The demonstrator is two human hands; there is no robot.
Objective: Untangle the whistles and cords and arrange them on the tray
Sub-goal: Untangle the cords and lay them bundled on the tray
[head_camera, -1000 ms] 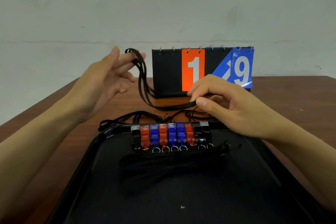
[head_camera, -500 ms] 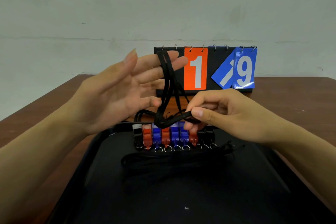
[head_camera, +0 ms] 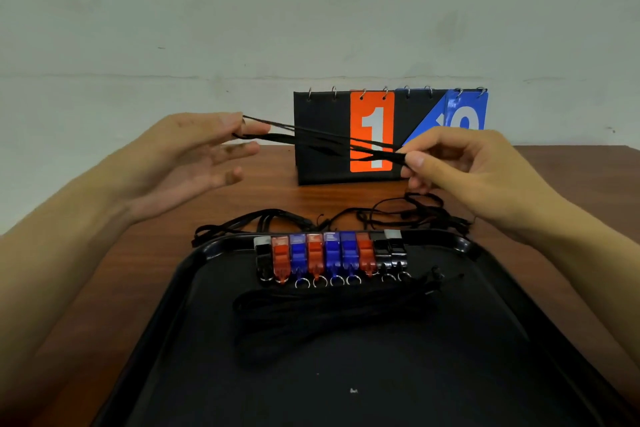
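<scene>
A black cord (head_camera: pixel 322 141) is stretched level above the table between my two hands. My left hand (head_camera: pixel 194 156) has its fingers straight, with the cord looped round the upper fingertips. My right hand (head_camera: pixel 460 166) pinches the other end of the cord between thumb and forefinger. Below lies the black tray (head_camera: pixel 207 374), with a row of several whistles (head_camera: pixel 330 255) in black, orange and blue along its far edge. A bundle of black cords (head_camera: pixel 332 312) lies on the tray in front of them. More tangled cords (head_camera: pixel 398 215) lie on the table behind the tray.
A flip scoreboard (head_camera: pixel 372 135) with an orange 1 and a blue card stands on the brown table (head_camera: pixel 131 270) behind the stretched cord. A pale wall rises behind it.
My hands have drawn apart and risen. The cord that hung in a loop from my left fingers down to my right hand is now pulled taut and level.
</scene>
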